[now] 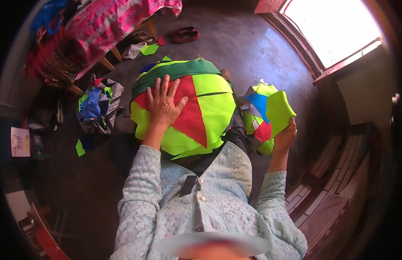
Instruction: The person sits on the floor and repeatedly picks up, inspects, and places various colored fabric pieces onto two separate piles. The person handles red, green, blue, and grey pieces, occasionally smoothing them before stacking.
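A large round bundle covered in fabric pieces, yellow-green, red and dark green, rests in front of me at my lap. My left hand lies on its top with fingers spread, touching the red and green cloth. Off to the right, my right hand grips the edge of a yellow-green fabric piece. That piece is lifted beside a pile of coloured scraps in blue, red, grey and yellow-green. The fingertips behind the cloth are partly hidden.
A checked cloth with blue and green scraps lies on the floor at left. Dark red shoes and loose scraps lie farther off, near a bed with a pink checked cover. A bright doorway is at far right.
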The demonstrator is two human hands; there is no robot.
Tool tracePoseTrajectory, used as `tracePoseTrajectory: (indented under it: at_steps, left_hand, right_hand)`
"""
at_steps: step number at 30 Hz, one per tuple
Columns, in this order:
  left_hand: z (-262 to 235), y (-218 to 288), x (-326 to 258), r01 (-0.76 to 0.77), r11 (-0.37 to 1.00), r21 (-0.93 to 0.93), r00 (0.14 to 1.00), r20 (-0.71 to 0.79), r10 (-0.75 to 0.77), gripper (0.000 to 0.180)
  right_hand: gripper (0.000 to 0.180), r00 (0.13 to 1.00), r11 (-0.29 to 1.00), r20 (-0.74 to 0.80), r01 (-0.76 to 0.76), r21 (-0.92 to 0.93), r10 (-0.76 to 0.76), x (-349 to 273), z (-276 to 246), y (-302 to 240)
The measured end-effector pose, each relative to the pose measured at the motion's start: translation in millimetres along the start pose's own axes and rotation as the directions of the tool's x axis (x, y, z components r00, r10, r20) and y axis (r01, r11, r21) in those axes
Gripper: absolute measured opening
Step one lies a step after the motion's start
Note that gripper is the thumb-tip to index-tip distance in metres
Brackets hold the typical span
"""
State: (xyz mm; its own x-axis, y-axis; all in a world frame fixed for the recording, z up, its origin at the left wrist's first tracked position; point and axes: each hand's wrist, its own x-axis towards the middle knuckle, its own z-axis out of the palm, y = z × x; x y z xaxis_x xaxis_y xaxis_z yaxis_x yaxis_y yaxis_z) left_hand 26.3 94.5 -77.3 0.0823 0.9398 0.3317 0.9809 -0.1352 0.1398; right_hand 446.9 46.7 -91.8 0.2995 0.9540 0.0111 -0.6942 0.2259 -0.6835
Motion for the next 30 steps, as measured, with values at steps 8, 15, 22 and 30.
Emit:
tracePoseTrajectory:
  at_steps: [8,15,22,30]
  left_hand:
    - [-1.2,1.5,1.8,0.002,0.999,-0.034,1.000,-0.023,-0.002,0.065]
    - [-2.7,-0.2,1.2,0.006,1.000,-0.011,1.000,0.005,-0.006,0.067]
    - [-0.9,4.6,1.7,0.013,0.997,-0.074,1.000,-0.007,-0.013,0.068]
    - [-1.4,-0.5,0.5,-0.024,0.999,0.031,1.000,-0.002,0.024,0.065]
  right_hand:
    - [0.034,0.882,0.714,0.387,0.453,-0.534,-0.270,29.3,140.8,27.6]
    - [0.041,0.520,0.037,0.733,0.805,-0.593,0.439,-3.1,168.7,116.2]
    - [0.043,0.672,0.031,0.705,0.718,-0.695,0.226,0.9,170.4,114.0]
    - [0.062,0.699,-0.187,0.661,0.713,-0.676,0.272,3.2,169.1,163.4]
